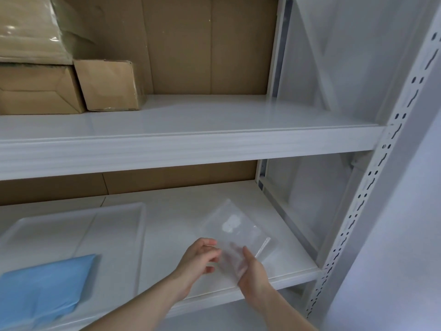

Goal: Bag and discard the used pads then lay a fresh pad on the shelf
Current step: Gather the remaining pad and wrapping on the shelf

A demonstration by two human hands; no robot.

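While both hands point(229, 263) grip, clear bag point(235, 232) angled up-left

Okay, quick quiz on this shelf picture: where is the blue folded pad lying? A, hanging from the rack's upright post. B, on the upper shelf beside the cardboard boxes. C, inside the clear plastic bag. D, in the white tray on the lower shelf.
D: the blue pad lies in the white tray on the lower shelf, left of the hands holding the clear bag.
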